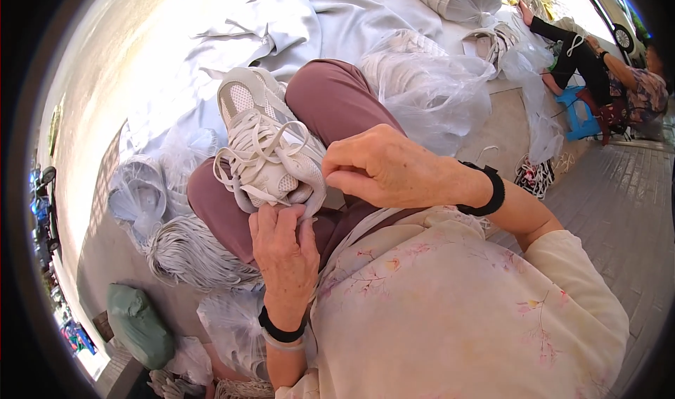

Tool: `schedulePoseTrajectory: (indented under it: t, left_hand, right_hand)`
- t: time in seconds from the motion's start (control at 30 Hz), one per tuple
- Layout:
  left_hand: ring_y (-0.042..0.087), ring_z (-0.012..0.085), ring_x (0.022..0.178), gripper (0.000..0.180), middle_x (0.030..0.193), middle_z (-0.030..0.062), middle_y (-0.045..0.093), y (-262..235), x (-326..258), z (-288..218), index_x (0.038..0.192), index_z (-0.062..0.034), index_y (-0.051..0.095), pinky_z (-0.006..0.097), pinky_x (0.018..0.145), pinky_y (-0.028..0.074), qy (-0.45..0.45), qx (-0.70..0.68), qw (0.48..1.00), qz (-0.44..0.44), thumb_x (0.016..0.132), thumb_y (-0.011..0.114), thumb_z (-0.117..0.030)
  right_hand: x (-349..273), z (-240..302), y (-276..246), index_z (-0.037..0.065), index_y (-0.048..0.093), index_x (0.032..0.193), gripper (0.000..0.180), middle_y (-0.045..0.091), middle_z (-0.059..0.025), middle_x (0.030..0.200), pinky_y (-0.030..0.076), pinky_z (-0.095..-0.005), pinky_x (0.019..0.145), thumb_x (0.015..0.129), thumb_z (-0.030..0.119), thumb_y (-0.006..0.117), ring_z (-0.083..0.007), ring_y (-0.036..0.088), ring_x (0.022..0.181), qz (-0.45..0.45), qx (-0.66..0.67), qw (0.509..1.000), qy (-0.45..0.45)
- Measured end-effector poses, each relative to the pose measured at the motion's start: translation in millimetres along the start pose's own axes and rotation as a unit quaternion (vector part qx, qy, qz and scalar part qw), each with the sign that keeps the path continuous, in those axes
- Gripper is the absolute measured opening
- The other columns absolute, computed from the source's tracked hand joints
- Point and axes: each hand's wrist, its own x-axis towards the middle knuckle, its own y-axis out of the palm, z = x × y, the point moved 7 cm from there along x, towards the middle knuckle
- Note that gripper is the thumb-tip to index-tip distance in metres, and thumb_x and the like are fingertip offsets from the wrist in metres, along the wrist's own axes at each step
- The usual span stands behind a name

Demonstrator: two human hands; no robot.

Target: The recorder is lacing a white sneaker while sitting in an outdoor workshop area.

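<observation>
A pale beige sneaker (pixel 264 142) with loose laces lies across my lap, toe pointing away and heel toward me. My left hand (pixel 285 251) grips the back of the heel, its fingertips pressed at the collar edge. Just right of the shoe's opening is my right hand (pixel 383 165), its fingers curled closed. Whatever it may pinch is hidden or too fine to make out. Both wrists wear black bands.
Bundled grey laces (pixel 193 255) and plastic-wrapped shoe parts (pixel 140 191) lie at left, near a green bag (pixel 138 326). Ahead are a grey sheet (pixel 351 12) and a large clear plastic bag (pixel 429 93). Another person (pixel 598 68) sits at far right by a blue stool (pixel 578 114).
</observation>
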Motion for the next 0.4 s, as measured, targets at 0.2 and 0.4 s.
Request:
schedulePoseTrajectory:
  t: [0.2, 0.4]
  left_hand:
    - [0.053, 0.0332, 0.088, 0.024, 0.088, 0.0133, 0.052, -19.3, -2.8, 6.7, 0.096, -0.0015, 0.062, 0.041, 0.076, 0.043, -0.03, -0.045, 0.998, -0.016, 0.074, 0.067, 0.006]
    - [0.06, 0.0299, 0.1, 0.015, 0.113, 0.0167, 0.062, -23.8, -12.9, 27.3, 0.096, -0.0021, 0.061, 0.039, 0.087, 0.047, -0.122, -0.213, 0.968, 0.055, 0.082, 0.064, 0.003]
  right_hand:
    - [4.7, -21.7, 17.9, -0.003, 0.055, 0.117, 0.04, 0.059, -0.0169, 0.096, 0.05, -0.0345, 0.068, 0.084, 0.017, 0.067, -0.0288, 0.061, 0.073, 0.008, -0.005, 0.999, 0.049]
    - [13.3, -22.2, 28.9, 0.003, 0.045, 0.134, 0.064, 0.054, -0.0189, 0.112, 0.048, -0.0366, 0.084, 0.083, 0.031, 0.072, -0.0295, 0.061, 0.096, 0.021, -0.083, 0.994, 0.061]
